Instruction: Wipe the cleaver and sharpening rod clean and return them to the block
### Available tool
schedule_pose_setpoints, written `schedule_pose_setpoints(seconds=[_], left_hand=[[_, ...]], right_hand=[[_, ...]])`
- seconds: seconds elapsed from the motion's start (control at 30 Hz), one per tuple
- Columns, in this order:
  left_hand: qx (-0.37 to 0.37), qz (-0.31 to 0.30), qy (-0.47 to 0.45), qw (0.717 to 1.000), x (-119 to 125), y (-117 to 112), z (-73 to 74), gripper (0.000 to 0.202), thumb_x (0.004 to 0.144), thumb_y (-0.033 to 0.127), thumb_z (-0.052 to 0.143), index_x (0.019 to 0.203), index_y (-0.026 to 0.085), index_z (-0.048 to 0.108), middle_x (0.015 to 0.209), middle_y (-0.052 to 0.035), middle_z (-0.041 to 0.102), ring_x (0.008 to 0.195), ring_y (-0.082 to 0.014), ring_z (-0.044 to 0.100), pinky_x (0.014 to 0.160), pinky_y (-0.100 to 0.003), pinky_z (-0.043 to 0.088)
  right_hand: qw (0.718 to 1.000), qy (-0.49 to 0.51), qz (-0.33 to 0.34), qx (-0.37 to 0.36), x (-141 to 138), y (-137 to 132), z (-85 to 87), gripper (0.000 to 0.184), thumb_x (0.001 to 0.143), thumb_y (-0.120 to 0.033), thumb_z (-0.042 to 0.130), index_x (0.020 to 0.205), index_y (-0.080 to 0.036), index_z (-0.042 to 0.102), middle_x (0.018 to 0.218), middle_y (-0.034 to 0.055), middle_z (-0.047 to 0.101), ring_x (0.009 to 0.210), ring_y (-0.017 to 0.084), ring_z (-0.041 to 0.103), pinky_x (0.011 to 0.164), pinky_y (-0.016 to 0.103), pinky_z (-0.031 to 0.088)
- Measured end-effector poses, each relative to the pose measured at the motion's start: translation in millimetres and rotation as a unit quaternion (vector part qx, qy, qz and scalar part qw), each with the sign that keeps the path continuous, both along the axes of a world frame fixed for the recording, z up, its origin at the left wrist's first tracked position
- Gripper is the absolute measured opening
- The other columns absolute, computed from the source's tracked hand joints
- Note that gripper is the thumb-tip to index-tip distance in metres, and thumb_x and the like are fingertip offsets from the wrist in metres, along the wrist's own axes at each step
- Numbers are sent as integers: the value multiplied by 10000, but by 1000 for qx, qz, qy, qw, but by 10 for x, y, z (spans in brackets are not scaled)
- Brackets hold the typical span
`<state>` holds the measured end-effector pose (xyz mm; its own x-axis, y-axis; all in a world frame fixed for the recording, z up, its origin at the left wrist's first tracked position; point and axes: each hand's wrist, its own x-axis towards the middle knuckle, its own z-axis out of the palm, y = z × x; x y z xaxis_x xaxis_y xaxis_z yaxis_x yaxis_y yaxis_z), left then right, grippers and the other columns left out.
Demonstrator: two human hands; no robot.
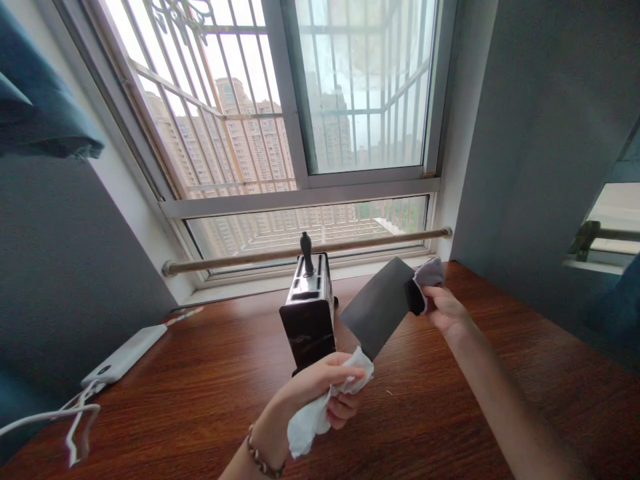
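Note:
My right hand (445,308) is closed on the handle of a broad dark cleaver (380,307), with a grey cloth (430,272) wrapped round the handle. The blade slants down to the left over the wooden table (200,387). My left hand (325,387) is closed on a white tissue (320,410) and presses it against the blade's lower tip. A black and silver knife block (309,320) stands upright just behind my left hand, with one dark-handled knife (306,252) sticking up from a slot.
A white power bank (125,353) with white cables (60,417) lies at the table's left edge. A large barred window (300,133) and a metal rail (310,250) run along the back. Dark grey walls close in on both sides.

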<state>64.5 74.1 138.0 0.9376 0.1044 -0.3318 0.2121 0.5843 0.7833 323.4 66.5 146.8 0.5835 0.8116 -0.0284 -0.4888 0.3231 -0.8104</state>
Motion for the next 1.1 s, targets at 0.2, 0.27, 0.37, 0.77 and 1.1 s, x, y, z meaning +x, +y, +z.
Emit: schedule_pose_setpoints(seconds=[0.2, 0.27, 0.37, 0.77, 1.1], left_hand=[[15, -19, -17, 1000, -104, -38, 142, 277, 750, 270, 614, 719, 175, 356, 533, 61, 257, 394, -16, 135, 355, -158, 88], [16, -16, -11, 1000, -131, -52, 168, 292, 741, 258, 622, 708, 176, 344, 541, 59, 258, 401, -16, 136, 359, -159, 90], [8, -1, 4, 1000, -129, -55, 171, 299, 755, 246, 610, 707, 181, 322, 548, 61, 244, 414, -21, 140, 375, -155, 96], [-79, -32, 10, 996, -30, -25, 30, 338, 765, 238, 602, 683, 178, 280, 557, 63, 217, 427, -23, 119, 414, -146, 117], [-51, -19, 35, 998, -25, -136, 77, 355, 739, 243, 629, 688, 186, 282, 531, 69, 220, 434, -31, 134, 417, -168, 92]], right_hand=[[990, 74, -119, 17, 401, -33, 61, 203, 551, 9, 564, 697, -131, 543, 675, -18, 609, 602, 98, 571, 534, 172, 497], [983, 48, -172, 45, 556, -108, 88, 254, 508, 4, 566, 714, -144, 543, 692, -39, 599, 624, 93, 565, 554, 168, 493], [970, -69, -218, 77, 733, -254, 135, 287, 440, -65, 628, 708, -145, 564, 697, -30, 590, 606, 109, 545, 516, 167, 468], [653, -747, 119, -32, -679, -448, -15, 429, 796, -170, 468, 1222, -181, 513, 1305, 130, 393, 1217, 332, 295, 994, 498, 228], [627, -772, 93, -54, -719, -311, -111, 402, 876, -192, 387, 1265, -242, 476, 1348, 19, 360, 1267, 317, 200, 1034, 494, 183]])
